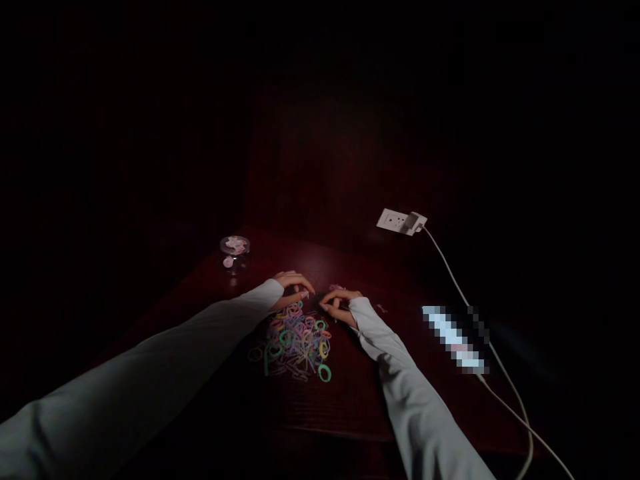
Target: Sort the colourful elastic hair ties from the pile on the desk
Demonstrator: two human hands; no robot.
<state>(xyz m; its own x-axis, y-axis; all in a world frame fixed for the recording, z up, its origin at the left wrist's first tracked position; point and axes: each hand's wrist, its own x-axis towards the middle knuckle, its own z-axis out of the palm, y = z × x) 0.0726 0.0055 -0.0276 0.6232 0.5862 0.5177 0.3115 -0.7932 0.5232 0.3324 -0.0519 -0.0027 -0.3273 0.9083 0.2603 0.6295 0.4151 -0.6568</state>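
Note:
A loose pile of small colourful hair ties (pixel 300 340), in green, pink, yellow and purple, is spread over the dark red table. At its far left edge my left hand (pixel 293 288) is bent inward, thumb and fingertips close together. Facing it from the right, my right hand (pixel 343 304) has thumb and forefinger in a pinch. Only a narrow dark gap separates the two sets of fingertips. Whatever they hold there is too small and dark to make out. Small pink pieces (pixel 337 288) lie just behind my right hand.
A clear round jar (pixel 235 257) with pinkish pieces showing stands at the back left. On the right, a charger (pixel 414 223) sits in a white wall socket (pixel 390 221), its cable (pixel 450 270) trailing down. A bright, pixelated device (pixel 453 340) lies right of my right arm.

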